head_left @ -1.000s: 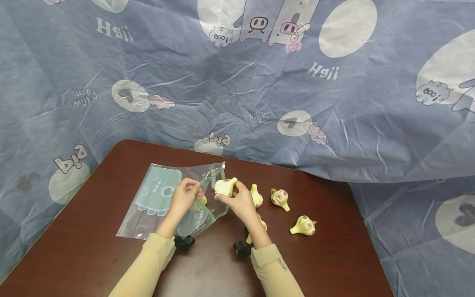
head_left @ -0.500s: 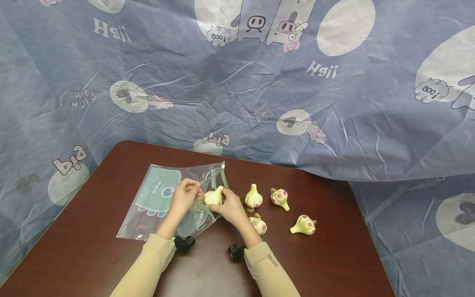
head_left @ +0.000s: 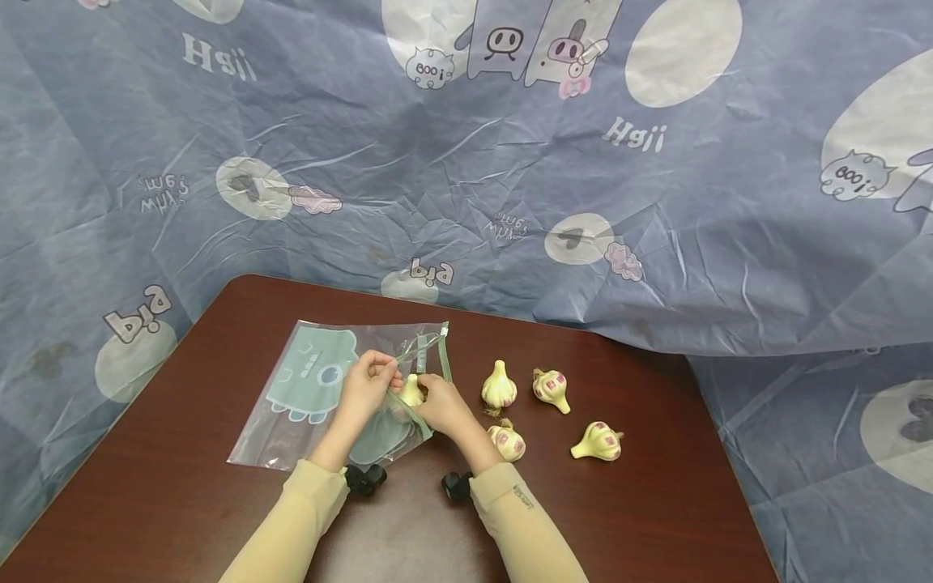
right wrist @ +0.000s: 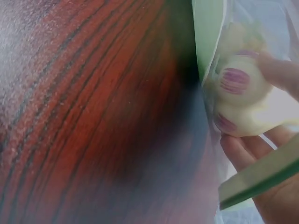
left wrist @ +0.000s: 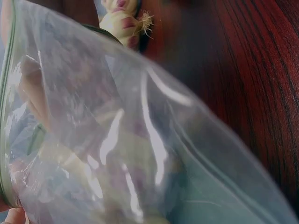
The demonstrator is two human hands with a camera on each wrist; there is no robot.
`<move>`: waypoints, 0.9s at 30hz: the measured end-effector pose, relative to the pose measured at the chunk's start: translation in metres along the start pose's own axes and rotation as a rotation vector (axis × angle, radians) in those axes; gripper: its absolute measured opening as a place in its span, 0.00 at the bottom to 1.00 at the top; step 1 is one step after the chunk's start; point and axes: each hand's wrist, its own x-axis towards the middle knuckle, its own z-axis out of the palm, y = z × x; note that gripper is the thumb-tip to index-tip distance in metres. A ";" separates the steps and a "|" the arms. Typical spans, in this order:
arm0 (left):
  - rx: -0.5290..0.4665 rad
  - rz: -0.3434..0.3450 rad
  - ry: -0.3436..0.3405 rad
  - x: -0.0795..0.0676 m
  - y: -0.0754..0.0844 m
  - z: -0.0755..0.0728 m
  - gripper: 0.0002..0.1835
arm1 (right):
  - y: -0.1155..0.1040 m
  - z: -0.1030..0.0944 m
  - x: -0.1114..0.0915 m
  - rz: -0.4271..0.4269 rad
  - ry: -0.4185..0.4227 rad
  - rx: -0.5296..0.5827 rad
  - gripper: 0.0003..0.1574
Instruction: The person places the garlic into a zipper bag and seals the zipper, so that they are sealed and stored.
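Hand, left (head_left: 368, 385): pinches the clear bag (head_left: 313, 372) at its mouth. Hand, right (head_left: 443, 405): grips 1 garlic bulb (head_left: 412, 393) inside the mouth (deeper contents unclear), not yet released. Bagging seems partway; 4 loose bulbs (head_left: 598, 442) lie outside, on the table (head_left: 656, 518).

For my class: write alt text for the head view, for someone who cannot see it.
A right hand holds a garlic bulb in its grip inside the open mouth of a clear bag, while the left hand pinches the bag's edge. Four more bulbs sit to the right on a dark table before a blue cartoon-print sheet.
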 end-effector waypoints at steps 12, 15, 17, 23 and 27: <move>0.025 -0.004 -0.008 -0.003 -0.001 0.003 0.08 | -0.004 0.003 0.007 -0.066 -0.104 -0.040 0.28; 0.046 -0.011 -0.002 -0.003 -0.001 0.003 0.08 | -0.003 0.002 0.007 -0.061 -0.109 -0.004 0.28; 0.059 -0.014 0.001 -0.004 0.000 0.002 0.08 | -0.001 0.000 0.005 -0.045 -0.103 0.029 0.29; 0.066 -0.017 0.005 -0.002 0.002 -0.001 0.09 | -0.002 -0.014 -0.007 0.028 -0.046 0.195 0.36; 0.044 -0.031 -0.001 0.000 0.002 -0.001 0.09 | -0.004 -0.029 -0.017 0.027 0.009 0.272 0.36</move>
